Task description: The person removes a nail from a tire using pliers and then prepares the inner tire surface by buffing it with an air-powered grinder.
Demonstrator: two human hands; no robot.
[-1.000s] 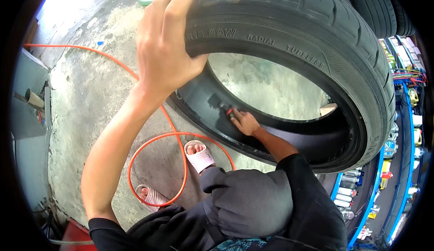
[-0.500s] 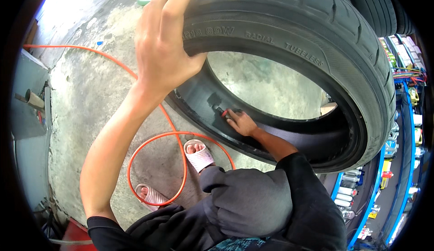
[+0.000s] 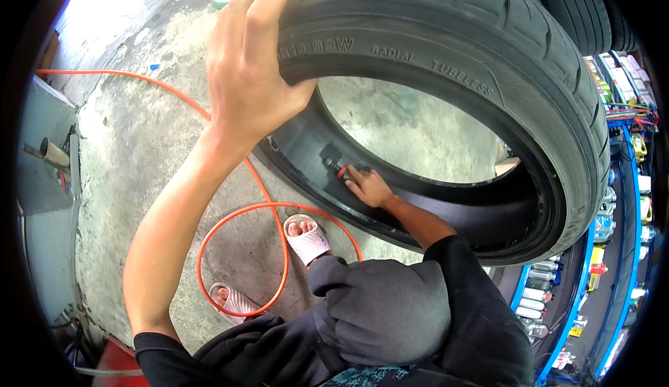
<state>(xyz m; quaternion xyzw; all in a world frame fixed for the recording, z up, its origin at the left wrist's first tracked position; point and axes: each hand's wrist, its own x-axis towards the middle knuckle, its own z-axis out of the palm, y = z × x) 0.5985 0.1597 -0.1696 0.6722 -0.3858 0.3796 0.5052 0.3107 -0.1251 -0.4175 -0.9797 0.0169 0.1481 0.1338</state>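
A large black tyre (image 3: 488, 59) stands upright in front of me. My left hand (image 3: 251, 73) grips its top edge, fingers over the tread and thumb on the sidewall. My right hand (image 3: 368, 186) reaches inside the tyre and presses a small tool with a red part (image 3: 339, 171) against the inner liner. My two feet in pale slippers (image 3: 306, 237) stand on the concrete below.
An orange hose (image 3: 240, 261) runs across the concrete floor (image 3: 125, 164) and loops around my feet. A grey machine (image 3: 42, 171) stands at the left. More tyres (image 3: 592, 11) lean at the upper right. Blue shelves with small goods (image 3: 606, 248) line the right side.
My right hand with the tool has shifted slightly along the inner liner. The left hand keeps its hold on the tyre.
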